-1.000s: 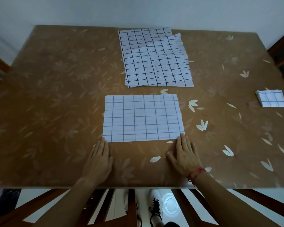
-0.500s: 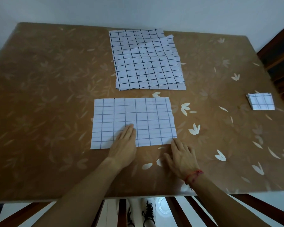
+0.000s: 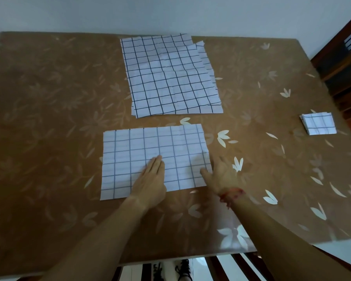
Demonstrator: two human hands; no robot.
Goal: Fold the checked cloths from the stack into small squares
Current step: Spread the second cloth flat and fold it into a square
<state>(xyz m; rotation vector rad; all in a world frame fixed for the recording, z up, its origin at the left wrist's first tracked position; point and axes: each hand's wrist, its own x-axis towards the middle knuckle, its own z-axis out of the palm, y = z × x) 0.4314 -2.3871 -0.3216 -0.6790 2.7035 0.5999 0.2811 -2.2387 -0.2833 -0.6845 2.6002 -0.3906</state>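
A white cloth with a dark grid, folded to a rectangle (image 3: 142,151), lies flat on the brown table in front of me. My left hand (image 3: 151,179) lies flat on its lower middle, fingers straight and together. My right hand (image 3: 221,172) is at the cloth's right edge, thumb on the cloth near the lower right corner, fingers spread and blurred over the table. Behind it lies the stack of unfolded checked cloths (image 3: 170,76). A small pile of folded squares (image 3: 318,123) sits at the far right.
The table (image 3: 49,118) has a brown leaf-patterned cover with a glossy sheen. Dark wooden furniture (image 3: 344,63) stands past the right edge. Chair slats and shoes show below the near edge.
My right hand has moved from below the cloth's corner up to its right edge. My left hand stays flat on the cloth. The camera has moved closer and shifted left.
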